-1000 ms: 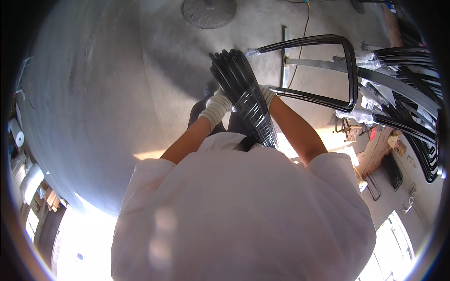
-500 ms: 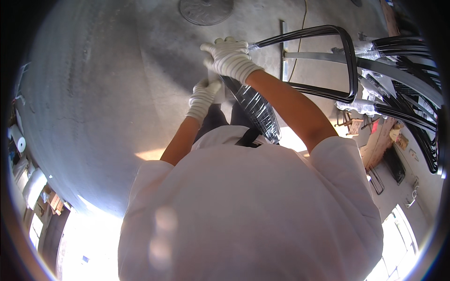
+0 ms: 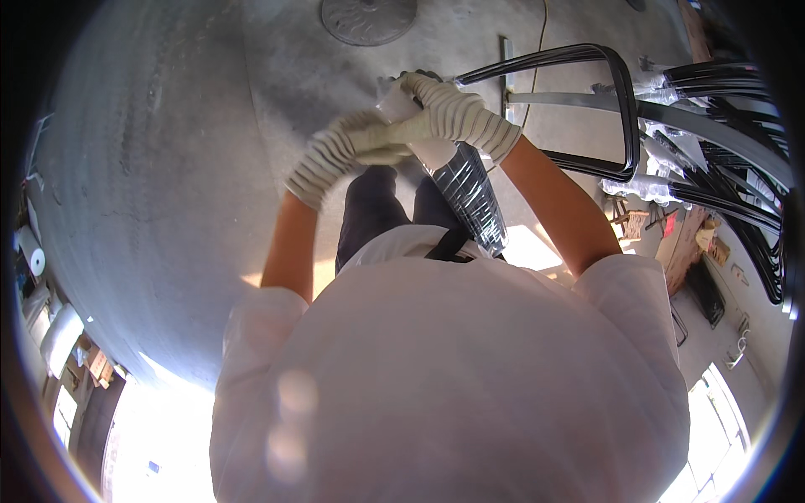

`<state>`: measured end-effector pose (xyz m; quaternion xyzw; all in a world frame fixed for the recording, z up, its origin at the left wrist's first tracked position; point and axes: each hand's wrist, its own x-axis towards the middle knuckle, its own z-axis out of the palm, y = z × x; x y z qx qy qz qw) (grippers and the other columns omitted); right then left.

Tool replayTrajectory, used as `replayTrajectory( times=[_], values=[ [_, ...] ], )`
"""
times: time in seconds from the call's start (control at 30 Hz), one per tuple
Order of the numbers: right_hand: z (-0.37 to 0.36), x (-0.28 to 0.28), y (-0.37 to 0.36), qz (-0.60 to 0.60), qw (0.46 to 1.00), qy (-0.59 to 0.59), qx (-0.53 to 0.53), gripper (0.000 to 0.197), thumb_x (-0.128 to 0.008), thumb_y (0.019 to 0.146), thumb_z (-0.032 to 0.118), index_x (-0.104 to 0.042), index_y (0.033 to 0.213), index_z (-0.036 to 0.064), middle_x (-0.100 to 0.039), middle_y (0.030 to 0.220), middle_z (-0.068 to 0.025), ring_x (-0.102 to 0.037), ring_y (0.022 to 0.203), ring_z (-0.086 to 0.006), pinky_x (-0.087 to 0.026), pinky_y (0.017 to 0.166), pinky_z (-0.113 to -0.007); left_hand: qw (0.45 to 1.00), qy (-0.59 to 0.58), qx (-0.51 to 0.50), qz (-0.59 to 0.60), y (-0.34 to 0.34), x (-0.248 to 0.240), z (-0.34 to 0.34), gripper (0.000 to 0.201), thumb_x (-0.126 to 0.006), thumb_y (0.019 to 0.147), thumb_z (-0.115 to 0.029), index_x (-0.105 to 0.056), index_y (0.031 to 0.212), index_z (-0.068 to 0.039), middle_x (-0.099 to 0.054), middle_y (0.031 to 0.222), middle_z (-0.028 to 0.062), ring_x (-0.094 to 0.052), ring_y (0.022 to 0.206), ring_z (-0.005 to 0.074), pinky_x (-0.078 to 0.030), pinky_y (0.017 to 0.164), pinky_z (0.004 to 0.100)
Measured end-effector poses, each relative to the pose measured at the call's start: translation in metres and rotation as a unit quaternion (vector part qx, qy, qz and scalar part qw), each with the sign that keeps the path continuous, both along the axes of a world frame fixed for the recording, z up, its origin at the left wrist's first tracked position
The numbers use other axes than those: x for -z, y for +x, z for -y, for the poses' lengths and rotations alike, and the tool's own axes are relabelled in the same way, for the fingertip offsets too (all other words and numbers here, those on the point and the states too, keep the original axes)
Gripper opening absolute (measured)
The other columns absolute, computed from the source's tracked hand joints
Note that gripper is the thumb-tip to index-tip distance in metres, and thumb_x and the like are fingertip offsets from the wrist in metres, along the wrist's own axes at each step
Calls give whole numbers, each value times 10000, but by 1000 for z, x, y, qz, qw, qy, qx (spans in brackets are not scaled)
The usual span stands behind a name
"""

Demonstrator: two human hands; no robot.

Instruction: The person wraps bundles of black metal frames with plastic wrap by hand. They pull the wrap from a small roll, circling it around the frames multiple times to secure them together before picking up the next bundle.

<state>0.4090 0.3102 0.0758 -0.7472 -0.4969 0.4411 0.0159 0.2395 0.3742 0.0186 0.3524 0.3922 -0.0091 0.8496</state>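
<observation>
A bundle of black bent tubes slants in front of my legs, its near end bound in shiny clear plastic wrap (image 3: 472,199). Across the bundle lies a white roll (image 3: 434,153) that looks like plastic film, partly hidden by my gloves. My right hand (image 3: 450,107), in a striped white knit glove, is closed around the roll from above, its dark fingertips beyond it. My left hand (image 3: 340,149), gloved alike, reaches in from the left and meets the right hand near the roll. Motion smears its fingers, so its grip does not show.
A black tube frame (image 3: 627,109) extends right from my hands. A grey metal bar (image 3: 579,100) with an upright crosspiece (image 3: 507,75) runs beneath it. Several wrapped black tube bundles (image 3: 721,84) are stacked at the right. A round dark disc (image 3: 369,18) lies on the concrete floor ahead.
The white roll has swung from below my hands to across the bundle. My right hand has shifted right and slightly down onto it; my left hand has moved up and left.
</observation>
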Motion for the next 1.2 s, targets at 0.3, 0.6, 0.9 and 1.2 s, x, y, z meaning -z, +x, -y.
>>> replayTrajectory(
  times=[0.3,0.6,0.9,1.2],
  values=[
    [-9,4,27,-201,961,5,189,716,-753,518,205,-440,1141,42,-584,914,-129,-588,798,-212,-491,678,-307,363,776,514,41,70,2,-45,397,-582,603,-290,-625,948,-98,-600,995,109,-592,790,268,-387,872,383],
    [-25,-14,43,-61,992,-14,114,763,-777,508,161,-409,1170,70,-563,1009,-130,-556,904,-240,-471,762,-337,352,616,705,-13,105,-3,-49,282,-615,609,-260,-616,819,-72,-626,770,68,-585,739,250,-441,723,386],
    [13,137,111,-330,917,37,222,719,-829,524,226,-466,1119,49,-571,1011,-65,-530,942,-183,-427,833,-301,550,666,492,109,84,23,-43,556,-504,681,50,-358,1187,-126,-480,1175,66,-401,1178,217,-147,1068,422],
    [58,195,40,414,775,166,-448,622,-640,755,385,-394,1237,79,-515,1095,-73,-463,1024,-200,-348,911,-330,652,512,513,-223,29,94,26,396,-322,901,-326,-430,1193,-80,-415,1269,118,-429,1150,223,-365,942,393]
  ],
)
